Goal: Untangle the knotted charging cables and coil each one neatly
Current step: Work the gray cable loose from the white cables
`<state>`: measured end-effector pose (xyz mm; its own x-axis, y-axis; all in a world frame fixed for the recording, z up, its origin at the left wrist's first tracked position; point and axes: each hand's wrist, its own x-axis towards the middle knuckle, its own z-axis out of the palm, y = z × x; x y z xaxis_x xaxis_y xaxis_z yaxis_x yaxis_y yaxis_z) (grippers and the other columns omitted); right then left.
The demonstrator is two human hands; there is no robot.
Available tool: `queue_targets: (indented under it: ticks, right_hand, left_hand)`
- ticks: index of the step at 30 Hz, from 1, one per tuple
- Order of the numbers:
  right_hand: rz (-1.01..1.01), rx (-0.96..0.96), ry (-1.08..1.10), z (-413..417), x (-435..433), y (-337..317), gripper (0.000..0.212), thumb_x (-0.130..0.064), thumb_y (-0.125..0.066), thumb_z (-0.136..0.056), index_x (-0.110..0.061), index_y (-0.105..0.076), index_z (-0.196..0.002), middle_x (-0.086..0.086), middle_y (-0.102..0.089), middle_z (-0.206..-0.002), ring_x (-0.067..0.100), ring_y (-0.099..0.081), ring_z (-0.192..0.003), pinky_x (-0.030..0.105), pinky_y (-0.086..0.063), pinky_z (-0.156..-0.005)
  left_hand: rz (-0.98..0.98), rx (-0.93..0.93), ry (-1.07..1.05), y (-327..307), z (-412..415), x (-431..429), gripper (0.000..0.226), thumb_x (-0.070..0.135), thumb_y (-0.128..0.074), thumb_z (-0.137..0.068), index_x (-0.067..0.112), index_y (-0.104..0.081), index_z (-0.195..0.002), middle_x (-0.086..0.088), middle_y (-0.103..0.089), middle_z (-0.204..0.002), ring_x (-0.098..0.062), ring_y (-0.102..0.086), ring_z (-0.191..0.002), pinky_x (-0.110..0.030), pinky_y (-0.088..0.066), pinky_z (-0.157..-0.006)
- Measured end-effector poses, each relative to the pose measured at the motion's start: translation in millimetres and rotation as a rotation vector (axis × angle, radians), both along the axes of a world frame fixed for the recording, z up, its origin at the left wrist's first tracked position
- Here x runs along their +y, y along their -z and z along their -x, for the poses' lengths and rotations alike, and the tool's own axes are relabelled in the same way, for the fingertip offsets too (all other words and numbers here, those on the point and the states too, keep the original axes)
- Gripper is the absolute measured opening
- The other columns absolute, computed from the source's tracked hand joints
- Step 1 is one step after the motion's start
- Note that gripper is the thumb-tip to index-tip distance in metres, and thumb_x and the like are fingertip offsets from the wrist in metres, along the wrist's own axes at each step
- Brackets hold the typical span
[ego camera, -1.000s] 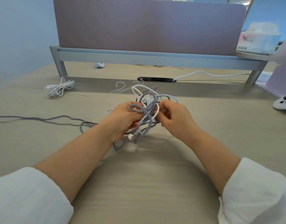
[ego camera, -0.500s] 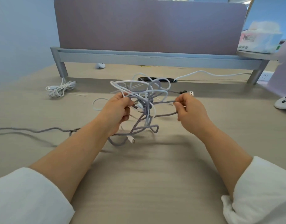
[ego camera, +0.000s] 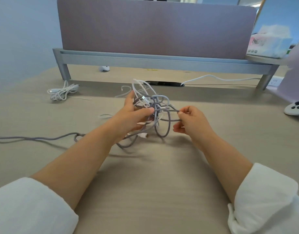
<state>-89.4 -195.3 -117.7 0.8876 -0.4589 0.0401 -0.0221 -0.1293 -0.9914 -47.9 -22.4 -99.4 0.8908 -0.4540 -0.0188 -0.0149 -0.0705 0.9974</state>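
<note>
Two hands, one cable tangle, one coiled cable, one controller

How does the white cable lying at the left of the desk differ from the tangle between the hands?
The white cable is a single colour; the tangle mixes gray and white strands. The white cable is gathered into a compact bundle; the tangle sprawls in loose crossing loops. The white cable lies untouched on the desk; the tangle is partly raised, the right hand pinching a gray strand. Both are charging cables.
</note>
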Motion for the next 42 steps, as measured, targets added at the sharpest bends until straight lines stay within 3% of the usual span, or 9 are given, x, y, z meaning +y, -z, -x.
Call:
queue_targets:
  ticks: [7, 12, 16, 21, 25, 31, 37, 39, 42]
  right_hand:
    - [0.219, 0.003, 0.041, -1.3, -11.0, 4.5, 0.035, 0.003, -0.031, -0.088, -0.022, -0.054, -0.080, 0.004, -0.052, -0.075, 0.015, -0.058, -0.055, 0.038, -0.054, -0.067]
    - [0.694, -0.138, 0.150, -3.4, -10.5, 8.4, 0.024, 0.000, -0.045, -0.084, -0.016, -0.061, -0.089, -0.003, -0.046, -0.097, 0.020, -0.051, -0.094, 0.024, -0.038, -0.081]
    - [0.829, -0.586, -0.055, 7.6, 8.2, 2.7, 0.031, -0.030, -0.056, -0.084, -0.011, -0.059, -0.108, -0.007, -0.055, -0.103, 0.011, -0.050, -0.099, 0.019, -0.037, -0.087]
    - [0.910, -0.347, -0.273, 0.5, 14.9, 13.6, 0.034, -0.034, -0.064, -0.075, -0.020, -0.066, -0.107, 0.001, -0.065, -0.099, 0.023, -0.055, -0.094, 0.040, -0.044, -0.086]
    - [0.869, -0.220, -0.183, -2.4, 11.6, 10.9, 0.016, -0.018, -0.068, -0.075, -0.026, -0.072, -0.088, -0.003, -0.054, -0.089, 0.024, -0.052, -0.090, 0.044, -0.045, -0.083]
    - [0.959, -0.111, 0.033, 2.3, 2.0, -7.4, 0.022, -0.037, -0.068, -0.074, -0.037, -0.070, -0.096, -0.007, -0.059, -0.097, 0.023, -0.052, -0.096, 0.038, -0.039, -0.089]
    - [0.895, 0.006, -0.229, 5.7, -13.4, -0.3, 0.026, -0.037, -0.068, -0.078, -0.031, -0.067, -0.103, -0.007, -0.056, -0.085, 0.015, -0.050, -0.083, 0.025, -0.035, -0.073]
    - [0.854, -0.005, -0.256, 4.7, -10.4, 0.8, 0.031, -0.033, -0.056, -0.079, -0.027, -0.067, -0.107, -0.012, -0.054, -0.082, 0.013, -0.048, -0.083, 0.023, -0.034, -0.074]
    - [0.784, -0.024, -0.302, 4.4, -4.3, -1.6, 0.056, -0.030, -0.036, -0.067, -0.022, -0.066, -0.113, -0.013, -0.055, -0.087, 0.011, -0.049, -0.089, 0.025, -0.038, -0.080]
  left_hand:
    - [-0.548, -0.531, 0.002, 5.5, 4.8, 3.5, 0.087, 0.029, -0.084, -0.062, 0.031, -0.023, -0.125, 0.001, -0.047, -0.109, -0.018, -0.058, -0.092, -0.031, -0.051, -0.080]
    - [-0.483, -0.809, -0.137, 8.3, -6.6, 4.7, 0.017, 0.021, -0.071, -0.080, 0.018, -0.054, -0.082, 0.002, -0.058, -0.067, -0.012, -0.054, -0.063, -0.016, -0.040, -0.063]
    - [-0.447, -0.903, -0.177, 10.0, -7.6, 4.3, 0.023, 0.028, -0.063, -0.086, 0.017, -0.056, -0.067, 0.002, -0.052, -0.059, -0.015, -0.045, -0.059, -0.019, -0.034, -0.057]
    - [-0.245, -1.176, -0.303, 2.8, -1.8, 2.0, 0.029, 0.030, -0.054, -0.087, 0.017, -0.045, -0.063, 0.015, -0.036, -0.057, -0.007, -0.036, -0.057, -0.009, -0.029, -0.056]
    - [-0.033, -1.117, -0.291, -2.6, 4.2, 1.7, 0.027, 0.028, -0.047, -0.090, 0.015, -0.047, -0.067, 0.006, -0.041, -0.060, -0.010, -0.045, -0.057, -0.015, -0.033, -0.055]
    - [0.071, -0.977, -0.454, -6.5, 2.9, 6.3, 0.030, 0.026, -0.043, -0.089, 0.012, -0.042, -0.063, -0.011, -0.043, -0.058, -0.014, -0.039, -0.056, -0.019, -0.032, -0.056]
    - [-0.823, -0.809, -0.411, 1.4, -16.0, 10.8, 0.012, 0.021, -0.045, -0.087, 0.014, -0.052, -0.080, -0.003, -0.057, -0.078, -0.027, -0.052, -0.078, -0.031, -0.032, -0.063]
    - [-0.910, -0.848, -0.291, 3.7, -6.4, 5.1, 0.016, 0.017, -0.045, -0.087, 0.017, -0.051, -0.102, -0.003, -0.061, -0.100, -0.028, -0.056, -0.091, -0.033, -0.039, -0.075]
    - [-0.790, -1.038, -0.127, 7.0, 13.4, -9.0, 0.006, 0.023, -0.047, -0.089, 0.020, -0.045, -0.093, 0.001, -0.056, -0.092, -0.027, -0.056, -0.084, -0.032, -0.039, -0.070]
